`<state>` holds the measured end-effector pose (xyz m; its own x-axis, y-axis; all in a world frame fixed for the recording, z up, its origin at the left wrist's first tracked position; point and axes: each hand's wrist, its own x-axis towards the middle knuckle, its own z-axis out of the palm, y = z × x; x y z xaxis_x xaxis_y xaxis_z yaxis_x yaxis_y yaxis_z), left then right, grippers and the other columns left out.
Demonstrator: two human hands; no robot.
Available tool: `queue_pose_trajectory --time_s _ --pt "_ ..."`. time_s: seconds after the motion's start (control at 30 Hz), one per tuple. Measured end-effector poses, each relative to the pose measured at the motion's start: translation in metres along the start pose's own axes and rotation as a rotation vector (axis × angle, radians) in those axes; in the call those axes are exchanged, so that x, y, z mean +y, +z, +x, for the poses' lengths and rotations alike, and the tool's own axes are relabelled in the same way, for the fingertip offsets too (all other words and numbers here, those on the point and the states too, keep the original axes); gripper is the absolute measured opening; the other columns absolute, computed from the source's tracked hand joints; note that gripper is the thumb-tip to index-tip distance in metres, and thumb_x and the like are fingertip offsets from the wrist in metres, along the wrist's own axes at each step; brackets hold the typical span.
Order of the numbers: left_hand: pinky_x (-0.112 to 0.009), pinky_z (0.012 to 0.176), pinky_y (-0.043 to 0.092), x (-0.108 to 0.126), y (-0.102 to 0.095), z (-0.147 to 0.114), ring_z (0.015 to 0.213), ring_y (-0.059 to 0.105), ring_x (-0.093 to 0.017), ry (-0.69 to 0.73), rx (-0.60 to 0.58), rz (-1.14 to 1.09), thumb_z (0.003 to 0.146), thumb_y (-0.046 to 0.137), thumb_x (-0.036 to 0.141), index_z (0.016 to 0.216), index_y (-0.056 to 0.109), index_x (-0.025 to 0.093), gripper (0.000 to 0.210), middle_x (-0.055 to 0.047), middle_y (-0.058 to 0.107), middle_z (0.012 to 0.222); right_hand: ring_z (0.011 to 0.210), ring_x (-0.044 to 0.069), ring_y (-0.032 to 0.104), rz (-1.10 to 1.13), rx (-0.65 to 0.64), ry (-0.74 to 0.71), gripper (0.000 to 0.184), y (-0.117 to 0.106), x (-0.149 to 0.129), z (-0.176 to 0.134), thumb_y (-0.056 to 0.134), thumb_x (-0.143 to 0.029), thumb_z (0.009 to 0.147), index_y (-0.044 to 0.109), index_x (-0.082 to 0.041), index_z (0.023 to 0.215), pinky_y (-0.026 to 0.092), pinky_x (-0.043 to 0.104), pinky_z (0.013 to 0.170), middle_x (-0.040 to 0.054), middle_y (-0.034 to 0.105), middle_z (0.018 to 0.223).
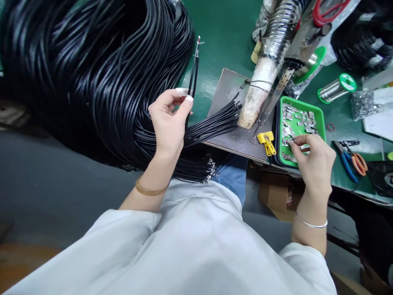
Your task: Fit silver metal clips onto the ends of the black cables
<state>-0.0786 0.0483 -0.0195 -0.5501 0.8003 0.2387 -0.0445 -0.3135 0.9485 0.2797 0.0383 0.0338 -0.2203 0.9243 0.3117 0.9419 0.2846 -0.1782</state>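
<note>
My left hand (172, 116) is closed in a pinch around a black cable (193, 78), whose stripped ends point up, away from me. Over the green tray (321, 123), my right hand (316, 157) pinches thumb and forefinger together at one of the small metal parts (288, 141). The fingertips partly cover that piece. Many loose metal parts (303, 119) lie in the tray. A thick bundle of black cables (123, 82) fills the left of the table, and a group of its ends (217, 116) runs across a dark board (227, 88).
A yellow clip (267, 142) sits at the board's edge beside the tray. A wrapped white tube (256, 90) slants over the board. Right of the tray are pliers (350, 159), a solder wire spool (336, 88) and a bag of metal parts (365, 104). More cable ends (210, 170) hang by my lap.
</note>
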Motion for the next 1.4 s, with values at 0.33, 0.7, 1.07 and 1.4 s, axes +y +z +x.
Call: queue_pose_trajectory --time_s 0.33,0.7,1.07,1.4 --pt "-0.023 0.055 0.038 0.014 -0.001 0.001 0.053 0.047 -0.007 -0.106 0.009 -0.374 0.090 0.069 0.035 0.085 0.056 0.021 0.020 0.009 0.041 0.049 0.068 0.014 0.058 -0.454 0.032 -0.114 0.012 0.009 0.008 0.013 0.063 -0.028 0.085 0.054 -0.023 0.079 0.026 0.029 0.054 0.0011 0.066 0.075" --pt "-0.016 0.048 0.038 0.054 0.017 -0.063 0.048 0.050 -0.005 -0.517 -1.555 -0.058 0.088 0.065 0.026 0.089 0.075 0.010 0.018 -0.001 0.062 0.055 0.063 0.018 0.069 0.737 0.560 0.230 0.025 -0.004 -0.056 -0.008 0.081 -0.015 0.066 0.057 -0.018 0.069 0.059 0.029 0.050 0.0073 0.071 0.075" --pt "-0.016 0.057 0.042 0.028 0.043 -0.079 0.051 0.051 -0.003 -0.606 -0.757 -0.260 0.090 0.064 0.027 0.088 0.064 0.011 0.016 0.003 0.061 0.056 0.088 0.018 0.073 0.522 0.575 -0.006 0.015 0.026 -0.120 -0.026 0.074 -0.011 0.078 0.072 -0.021 0.088 0.060 0.038 0.081 0.0029 0.076 0.093" --pt "-0.016 0.054 0.042 0.036 0.049 -0.080 0.056 0.052 -0.004 -0.543 -0.701 -0.231 0.077 0.078 0.037 0.078 0.067 0.010 0.029 0.002 0.059 0.063 0.089 0.014 0.071 0.905 0.225 0.136 0.004 0.031 -0.118 -0.021 0.072 -0.019 0.084 0.073 -0.022 0.086 0.060 0.028 0.072 0.0023 0.074 0.096"
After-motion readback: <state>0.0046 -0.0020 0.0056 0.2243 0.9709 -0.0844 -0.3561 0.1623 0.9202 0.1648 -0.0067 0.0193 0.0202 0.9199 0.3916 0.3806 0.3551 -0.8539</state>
